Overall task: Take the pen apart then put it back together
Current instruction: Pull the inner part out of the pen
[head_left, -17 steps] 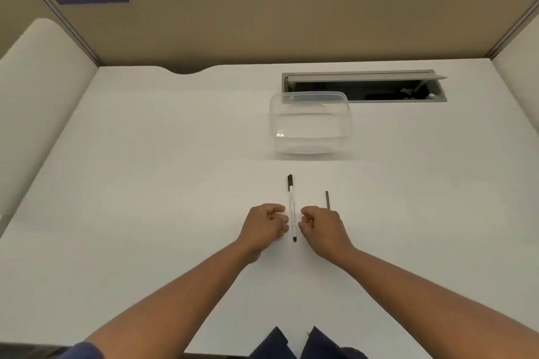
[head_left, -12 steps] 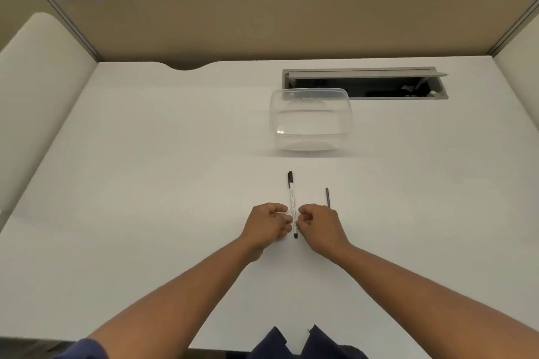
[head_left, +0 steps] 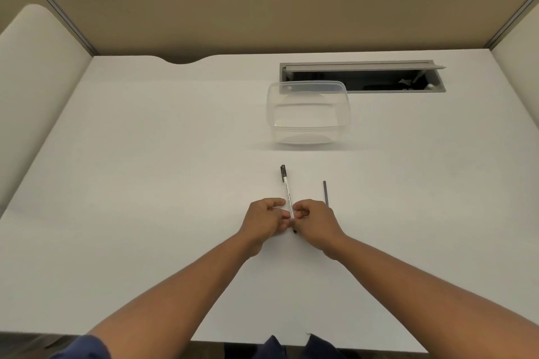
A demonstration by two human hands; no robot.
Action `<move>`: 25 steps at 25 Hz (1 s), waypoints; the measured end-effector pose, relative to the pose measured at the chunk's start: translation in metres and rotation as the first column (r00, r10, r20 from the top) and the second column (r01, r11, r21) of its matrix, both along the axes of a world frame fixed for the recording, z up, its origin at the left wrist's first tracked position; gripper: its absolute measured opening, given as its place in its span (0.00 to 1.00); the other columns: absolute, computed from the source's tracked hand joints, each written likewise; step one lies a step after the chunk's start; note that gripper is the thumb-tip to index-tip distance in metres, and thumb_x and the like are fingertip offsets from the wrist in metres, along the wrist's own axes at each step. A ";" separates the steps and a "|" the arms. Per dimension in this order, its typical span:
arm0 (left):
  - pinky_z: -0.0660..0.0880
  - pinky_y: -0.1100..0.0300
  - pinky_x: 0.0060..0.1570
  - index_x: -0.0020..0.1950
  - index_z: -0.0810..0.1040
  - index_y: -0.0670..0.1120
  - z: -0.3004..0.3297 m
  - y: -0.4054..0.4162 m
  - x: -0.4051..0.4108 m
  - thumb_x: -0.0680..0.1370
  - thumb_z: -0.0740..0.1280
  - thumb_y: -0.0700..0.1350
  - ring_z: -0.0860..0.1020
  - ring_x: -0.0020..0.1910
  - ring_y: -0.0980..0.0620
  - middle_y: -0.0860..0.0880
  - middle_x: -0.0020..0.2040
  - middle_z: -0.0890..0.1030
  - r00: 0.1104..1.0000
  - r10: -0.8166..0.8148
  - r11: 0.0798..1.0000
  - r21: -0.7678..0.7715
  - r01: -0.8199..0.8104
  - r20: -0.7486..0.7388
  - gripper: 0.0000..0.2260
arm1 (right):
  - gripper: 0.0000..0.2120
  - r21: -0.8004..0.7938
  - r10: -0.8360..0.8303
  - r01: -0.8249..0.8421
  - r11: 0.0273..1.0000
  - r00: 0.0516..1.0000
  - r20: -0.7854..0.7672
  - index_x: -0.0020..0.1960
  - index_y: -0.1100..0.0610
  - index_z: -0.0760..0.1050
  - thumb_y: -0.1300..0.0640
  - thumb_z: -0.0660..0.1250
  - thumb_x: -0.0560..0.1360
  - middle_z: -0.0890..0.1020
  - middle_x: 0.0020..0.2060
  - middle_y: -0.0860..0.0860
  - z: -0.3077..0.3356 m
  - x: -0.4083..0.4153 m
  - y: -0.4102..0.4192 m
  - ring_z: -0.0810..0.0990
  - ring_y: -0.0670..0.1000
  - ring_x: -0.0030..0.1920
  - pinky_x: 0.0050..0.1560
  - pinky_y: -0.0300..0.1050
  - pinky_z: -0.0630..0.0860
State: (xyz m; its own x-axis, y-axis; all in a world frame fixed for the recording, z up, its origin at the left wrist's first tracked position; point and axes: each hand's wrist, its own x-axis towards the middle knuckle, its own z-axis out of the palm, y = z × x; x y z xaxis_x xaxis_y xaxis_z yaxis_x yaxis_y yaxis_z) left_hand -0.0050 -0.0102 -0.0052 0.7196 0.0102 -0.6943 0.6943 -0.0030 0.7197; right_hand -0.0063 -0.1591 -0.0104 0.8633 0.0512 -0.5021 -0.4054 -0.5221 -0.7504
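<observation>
Mostly white pen, black cap, hands pinching it

pen between hands | rod right | container behind

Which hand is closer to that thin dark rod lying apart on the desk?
Right. The right hand lies beside the rod; the left hand sits beyond the pen.
</observation>
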 end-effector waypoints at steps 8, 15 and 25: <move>0.82 0.54 0.54 0.67 0.76 0.42 0.001 0.002 -0.003 0.80 0.63 0.35 0.85 0.45 0.50 0.46 0.50 0.84 0.977 -0.154 0.985 0.104 0.140 0.147 0.15 | 0.10 0.033 -0.059 0.060 0.998 0.998 -0.006 0.51 0.54 0.79 0.63 0.70 0.71 0.80 0.41 0.47 0.008 -0.007 -0.009 0.77 0.47 0.39 0.38 0.40 0.74; 0.65 0.48 0.71 0.74 0.72 0.51 0.002 0.020 0.009 0.78 0.69 0.50 0.66 0.75 0.45 0.50 0.73 0.73 0.341 -0.900 0.337 0.930 0.147 0.273 0.24 | 0.08 0.109 -0.083 0.077 0.991 0.995 0.051 0.50 0.53 0.83 0.62 0.69 0.75 0.85 0.43 0.48 0.033 0.002 -0.027 0.81 0.47 0.42 0.41 0.38 0.75; 0.72 0.56 0.31 0.54 0.80 0.51 0.069 0.012 0.044 0.81 0.58 0.54 0.75 0.36 0.48 0.52 0.40 0.78 0.178 -0.881 0.447 0.895 0.007 0.439 0.13 | 0.03 0.330 -0.104 0.051 0.943 0.984 0.147 0.46 0.59 0.83 0.59 0.73 0.75 0.86 0.41 0.59 0.115 0.024 -0.049 0.82 0.50 0.39 0.46 0.50 0.81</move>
